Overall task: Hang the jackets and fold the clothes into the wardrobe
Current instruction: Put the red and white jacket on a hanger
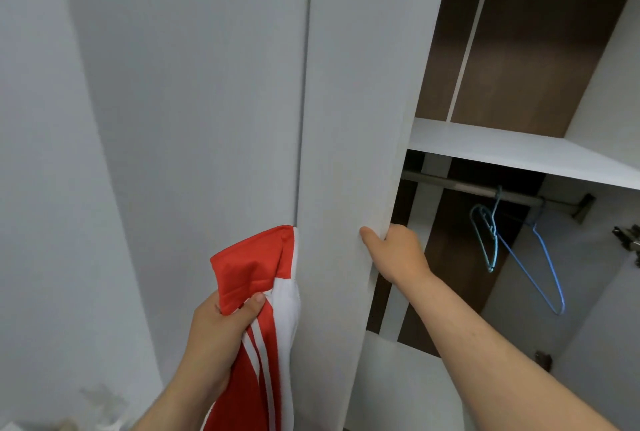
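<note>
A red jacket with white stripes (256, 278) hangs from my left hand (218, 333), which grips it by its upper edge at the lower middle. My right hand (394, 250) grips the edge of the white wardrobe door (353, 119), thumb on the front face and fingers hidden behind the edge. To the right the wardrobe stands partly open. Inside, a metal rail (485, 190) carries a teal wire hanger (486, 240) and a blue wire hanger (540, 264), both empty.
A white shelf (519, 150) runs above the rail, with a dark brown back panel (512, 49) behind it. A second white door panel (190, 84) sits shut to the left. Metal hinges (627, 236) show on the right inner wall.
</note>
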`<state>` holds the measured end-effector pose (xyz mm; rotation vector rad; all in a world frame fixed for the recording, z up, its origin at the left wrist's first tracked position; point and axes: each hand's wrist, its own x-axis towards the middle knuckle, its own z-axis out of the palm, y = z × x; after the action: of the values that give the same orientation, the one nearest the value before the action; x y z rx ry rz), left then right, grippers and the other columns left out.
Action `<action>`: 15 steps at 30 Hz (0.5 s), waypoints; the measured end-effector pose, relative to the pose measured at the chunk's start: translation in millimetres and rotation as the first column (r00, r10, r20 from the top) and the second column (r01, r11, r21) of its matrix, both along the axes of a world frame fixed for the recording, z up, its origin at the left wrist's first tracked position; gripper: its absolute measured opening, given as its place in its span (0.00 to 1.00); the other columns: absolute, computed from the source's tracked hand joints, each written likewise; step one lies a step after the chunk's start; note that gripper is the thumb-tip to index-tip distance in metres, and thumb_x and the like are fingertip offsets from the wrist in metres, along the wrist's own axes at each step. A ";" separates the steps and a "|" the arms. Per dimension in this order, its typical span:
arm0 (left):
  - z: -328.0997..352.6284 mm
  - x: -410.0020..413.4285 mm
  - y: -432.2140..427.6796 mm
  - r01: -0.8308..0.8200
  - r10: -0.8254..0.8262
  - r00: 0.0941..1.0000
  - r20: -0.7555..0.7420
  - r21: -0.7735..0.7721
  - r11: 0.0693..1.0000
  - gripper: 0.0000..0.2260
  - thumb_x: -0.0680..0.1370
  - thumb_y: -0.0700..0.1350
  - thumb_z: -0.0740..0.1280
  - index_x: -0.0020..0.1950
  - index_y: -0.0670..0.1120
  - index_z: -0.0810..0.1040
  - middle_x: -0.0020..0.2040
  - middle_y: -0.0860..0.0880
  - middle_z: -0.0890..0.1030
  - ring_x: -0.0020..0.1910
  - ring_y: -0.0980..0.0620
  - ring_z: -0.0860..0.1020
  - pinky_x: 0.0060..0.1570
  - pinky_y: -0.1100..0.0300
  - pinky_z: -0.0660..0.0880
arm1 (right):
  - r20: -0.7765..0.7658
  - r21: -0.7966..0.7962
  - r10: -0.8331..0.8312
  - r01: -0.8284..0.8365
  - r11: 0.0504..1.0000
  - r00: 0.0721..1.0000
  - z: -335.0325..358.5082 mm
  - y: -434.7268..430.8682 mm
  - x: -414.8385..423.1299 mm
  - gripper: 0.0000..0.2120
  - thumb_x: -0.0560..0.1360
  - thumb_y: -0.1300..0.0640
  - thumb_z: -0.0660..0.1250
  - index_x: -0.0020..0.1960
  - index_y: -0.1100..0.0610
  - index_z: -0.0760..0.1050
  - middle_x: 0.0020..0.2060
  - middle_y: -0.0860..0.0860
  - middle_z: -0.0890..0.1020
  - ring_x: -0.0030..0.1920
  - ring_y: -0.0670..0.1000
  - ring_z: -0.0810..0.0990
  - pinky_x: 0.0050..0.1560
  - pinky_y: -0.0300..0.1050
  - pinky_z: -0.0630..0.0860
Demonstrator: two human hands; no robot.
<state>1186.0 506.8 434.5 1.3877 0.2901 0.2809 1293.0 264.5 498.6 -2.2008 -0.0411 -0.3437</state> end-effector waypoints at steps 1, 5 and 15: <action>1.6 -6.0 6.8 -0.006 0.006 1.000 0.007 0.006 1.000 0.06 0.75 0.41 0.73 0.51 0.46 0.83 0.42 0.46 0.86 0.43 0.44 0.85 0.49 0.48 0.80 | -0.001 -0.015 0.009 -0.009 1.000 1.000 -0.8 9.9 -3.9 0.15 0.80 0.47 0.62 0.55 0.57 0.80 0.49 0.49 0.83 0.42 0.44 0.80 0.35 0.36 0.73; 10.6 -31.1 29.9 -0.012 0.011 0.999 0.032 0.025 1.000 0.03 0.75 0.40 0.72 0.49 0.45 0.82 0.41 0.46 0.86 0.41 0.45 0.85 0.44 0.53 0.79 | -0.003 -0.074 0.039 -0.039 0.996 0.999 0.4 48.6 -17.2 0.11 0.81 0.49 0.61 0.53 0.55 0.78 0.48 0.46 0.79 0.40 0.41 0.76 0.35 0.35 0.74; 10.8 -76.9 78.2 -0.003 0.002 1.000 0.010 0.101 0.995 0.05 0.75 0.43 0.72 0.50 0.47 0.83 0.42 0.49 0.86 0.41 0.50 0.85 0.43 0.55 0.78 | -0.033 -0.142 0.041 -0.046 0.989 0.999 -0.5 134.4 -31.4 0.08 0.80 0.53 0.59 0.48 0.56 0.73 0.39 0.51 0.78 0.44 0.55 0.81 0.47 0.51 0.81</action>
<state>1109.1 584.9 445.3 1.4850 0.2729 0.3079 1261.6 398.9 498.2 -2.3425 -0.1001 -0.2914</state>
